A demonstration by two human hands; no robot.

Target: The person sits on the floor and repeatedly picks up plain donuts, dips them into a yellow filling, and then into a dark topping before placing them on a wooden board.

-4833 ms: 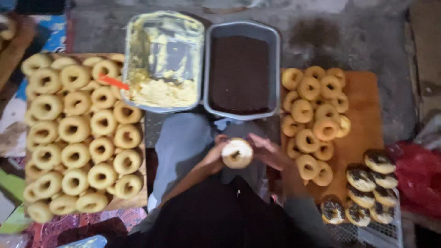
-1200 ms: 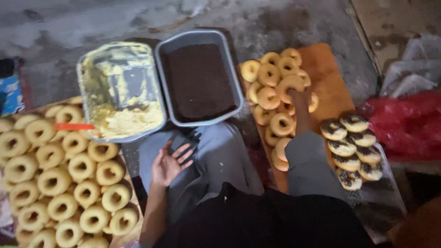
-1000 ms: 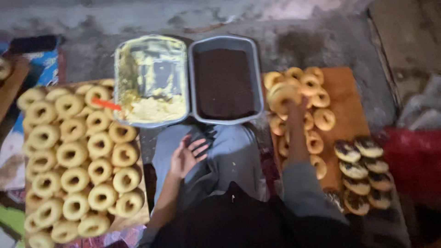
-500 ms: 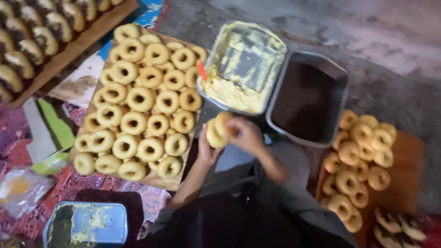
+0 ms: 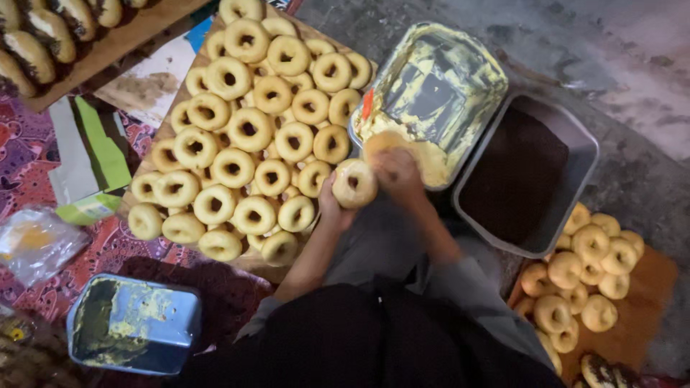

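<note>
Plain, pale-gold doughnut (image 5: 354,182), round with a small centre hole, held up on edge just in front of the cream tray (image 5: 460,65), near its lower corner. Left hand (image 5: 332,208) cupped under and behind the doughnut, fingers curled about its lower left rim. Right hand (image 5: 397,171) closed loosely at the doughnut's right side, touching it, knuckles over the tray's heaped yellow cream; blurred, so finger spread hard to tell. Left of the tray, a board (image 5: 164,129) crowded with plain doughnuts. Right of the tray, touching it, a grey pan (image 5: 583,147) of dark chocolate. Beyond that pan, lower right, more doughnuts on a second board (image 5: 647,302). Far lower left of the tray, a smeared metal tin (image 5: 133,323).
</note>
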